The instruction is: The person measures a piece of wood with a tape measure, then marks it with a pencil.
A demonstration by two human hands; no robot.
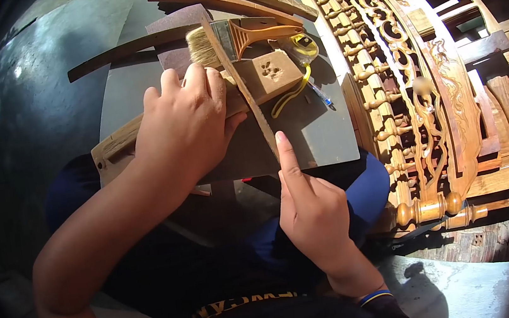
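While the left hand (184,126) presses down flat, fingers curled over a carved wooden piece (258,82), the right hand (311,209) comes in below it with the forefinger stretched straight out and the other fingers folded into the palm, gripping nothing. That forefinger tip touches the lower end of a thin wooden strip (246,90), which runs slantwise up across the grey board (322,138) lying over the person's lap. The carved wooden piece sits on that board too, a long pale length with a small flower cut into its square end; the left hand covers its middle, clamping it against the board, and the strip crosses right over it. Just above the hand lies a paintbrush (233,39), bristles to the left, orange handle pointing right, resting on a sheet of dark sandpaper (172,29). Beside the square end there is a yellow tape measure (304,45) with its tape looping down across the board, and a blue pen (321,95) near the board's right edge. Off to the right stands a big ornate carved wooden frame (411,89), all scrollwork and turned spindles, close against the board's edge. A curved dark wooden slat (120,51) lies at upper left on the grey floor (28,123).
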